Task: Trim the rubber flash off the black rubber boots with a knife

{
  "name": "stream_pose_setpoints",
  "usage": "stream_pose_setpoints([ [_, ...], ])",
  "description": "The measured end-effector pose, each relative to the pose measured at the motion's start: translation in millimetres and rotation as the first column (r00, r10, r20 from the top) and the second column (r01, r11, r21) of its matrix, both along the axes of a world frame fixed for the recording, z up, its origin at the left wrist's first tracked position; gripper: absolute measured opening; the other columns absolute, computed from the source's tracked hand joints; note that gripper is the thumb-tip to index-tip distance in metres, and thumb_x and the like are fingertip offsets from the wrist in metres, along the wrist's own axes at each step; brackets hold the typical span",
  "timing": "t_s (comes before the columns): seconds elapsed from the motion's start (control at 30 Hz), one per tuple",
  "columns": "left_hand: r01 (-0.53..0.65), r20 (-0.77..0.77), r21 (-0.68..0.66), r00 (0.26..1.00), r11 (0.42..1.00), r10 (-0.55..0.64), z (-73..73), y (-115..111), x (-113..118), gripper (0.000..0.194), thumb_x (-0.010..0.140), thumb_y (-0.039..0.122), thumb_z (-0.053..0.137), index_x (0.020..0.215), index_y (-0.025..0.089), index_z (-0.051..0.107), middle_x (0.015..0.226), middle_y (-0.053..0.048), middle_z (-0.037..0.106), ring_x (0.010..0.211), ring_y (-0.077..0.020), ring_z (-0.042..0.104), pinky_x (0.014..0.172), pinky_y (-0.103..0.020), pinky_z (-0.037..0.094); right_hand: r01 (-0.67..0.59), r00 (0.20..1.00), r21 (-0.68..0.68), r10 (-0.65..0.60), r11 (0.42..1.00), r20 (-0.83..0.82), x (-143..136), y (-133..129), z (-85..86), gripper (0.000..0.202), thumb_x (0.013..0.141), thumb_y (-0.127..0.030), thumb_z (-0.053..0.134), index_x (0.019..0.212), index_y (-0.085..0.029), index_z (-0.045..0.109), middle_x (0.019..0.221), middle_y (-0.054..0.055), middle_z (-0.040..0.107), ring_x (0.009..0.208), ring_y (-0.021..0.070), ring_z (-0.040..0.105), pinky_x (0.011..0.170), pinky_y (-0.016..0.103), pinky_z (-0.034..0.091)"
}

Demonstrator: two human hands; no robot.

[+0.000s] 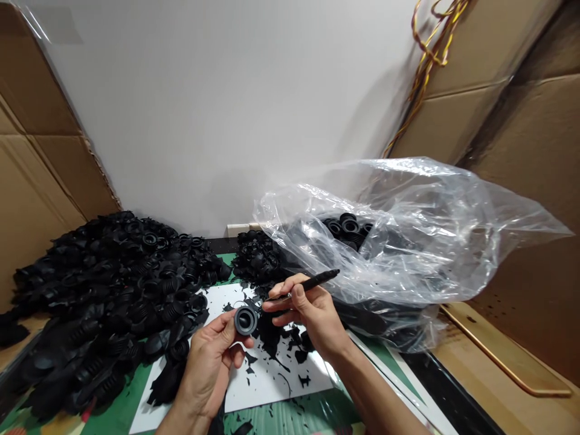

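Between the thumb and fingers of my left hand (pixel 211 356) is a round black rubber bushing (pixel 245 321), its ringed opening turned towards me. My right hand (pixel 312 311) grips a slim black pen-shaped tool (pixel 319 280); its rear end points up to the right. The tool's front end is close to the bushing's right side, and I cannot tell whether they touch. Under both hands lies a white sheet (pixel 267 393) strewn with black rubber scraps (pixel 272 338).
A large heap of black rubber parts (pixel 122 284) fills the left side. A clear plastic bag (pixel 421 241) with more bushings (pixel 348 225) stands right. A smaller dark pile (pixel 256 257) lies behind the sheet. A gold phone (pixel 502 347) rests on cardboard. Twisted wires (pixel 428 60) hang upper right.
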State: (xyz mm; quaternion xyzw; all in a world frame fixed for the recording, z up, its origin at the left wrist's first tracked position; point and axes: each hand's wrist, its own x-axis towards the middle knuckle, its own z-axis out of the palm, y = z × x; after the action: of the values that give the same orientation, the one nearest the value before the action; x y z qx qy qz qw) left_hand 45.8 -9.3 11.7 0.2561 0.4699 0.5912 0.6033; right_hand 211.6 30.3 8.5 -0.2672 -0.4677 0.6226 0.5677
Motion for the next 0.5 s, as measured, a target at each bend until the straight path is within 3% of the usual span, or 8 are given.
stream_pose_setpoints([
  [0.1,-0.002,0.006,0.004,1.000,1.000,0.002,-1.0,-0.3,-0.6,0.036,0.046,0.032,0.086,0.070,0.008,0.073,0.053,-0.007,0.065,0.043,-0.0104,0.054,0.033,-0.015,0.033,-0.054,0.996,-0.039,0.051,0.998,-0.073,-0.2,-1.6,1.6,0.035,0.078,-0.054,0.059,0.082,-0.019,0.053,0.086,0.003,0.064,0.076,0.0225,0.070,0.052,0.028,0.058],
  [0.27,0.007,0.013,0.005,1.000,1.000,-0.007,-3.0,0.1,-2.0,0.036,0.047,0.033,0.086,0.071,0.009,0.074,0.051,-0.007,0.065,0.042,-0.0097,0.053,0.033,-0.014,0.033,-0.060,0.996,0.006,0.061,0.998,-0.071,-0.2,-2.0,1.9,0.034,0.080,-0.053,0.058,0.082,-0.019,0.055,0.089,0.004,0.064,0.079,0.0221,0.070,0.052,0.027,0.057],
  [0.37,0.008,0.006,0.004,1.000,1.000,-0.008,-2.2,-0.1,-1.7,0.035,0.049,0.033,0.085,0.072,0.009,0.074,0.052,-0.007,0.065,0.040,-0.0080,0.050,0.033,-0.014,0.033,-0.003,1.000,0.095,0.002,0.995,0.008,-0.9,-2.9,0.7,0.032,0.081,-0.051,0.058,0.081,-0.019,0.061,0.092,0.005,0.063,0.080,0.0190,0.067,0.057,0.026,0.056],
  [0.5,0.005,0.005,0.007,1.000,1.000,-0.005,-0.2,-0.1,-0.1,0.037,0.048,0.034,0.085,0.074,0.009,0.075,0.053,-0.007,0.065,0.039,-0.0073,0.048,0.033,-0.015,0.033,0.077,0.988,0.206,-0.103,0.975,0.115,-4.3,-9.0,2.3,0.030,0.077,-0.046,0.064,0.081,-0.017,0.067,0.076,0.004,0.064,0.069,0.0164,0.064,0.057,0.025,0.053],
])
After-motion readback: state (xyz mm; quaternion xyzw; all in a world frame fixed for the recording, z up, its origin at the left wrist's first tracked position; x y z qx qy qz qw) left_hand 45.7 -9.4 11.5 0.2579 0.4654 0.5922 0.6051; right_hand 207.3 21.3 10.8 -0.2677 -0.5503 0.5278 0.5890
